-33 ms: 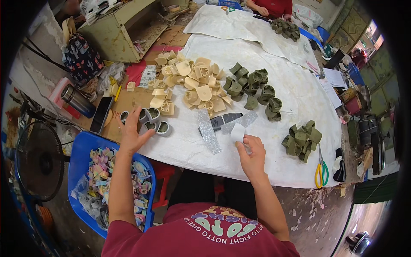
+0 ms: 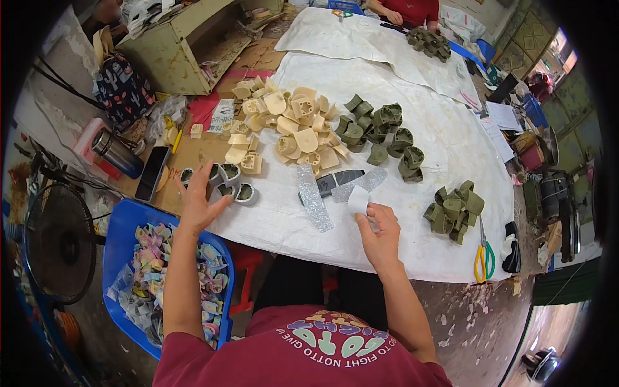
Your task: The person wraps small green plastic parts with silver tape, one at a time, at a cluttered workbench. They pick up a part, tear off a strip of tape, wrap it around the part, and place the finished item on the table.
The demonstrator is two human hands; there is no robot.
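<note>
White paper slip (image 2: 358, 198) is pinched upright between the right hand (image 2: 382, 233) fingers, clear of the silver glitter strip (image 2: 314, 198) just left, while the left hand (image 2: 196, 201) spreads open, reaching over tape rolls (image 2: 231, 184) to pick one

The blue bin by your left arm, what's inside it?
The blue bin holds a heap of small pastel pieces in pink, yellow, blue and white, some in clear bags. The left forearm crosses over it, hiding part; whatever lies beneath the heap is covered.
</note>
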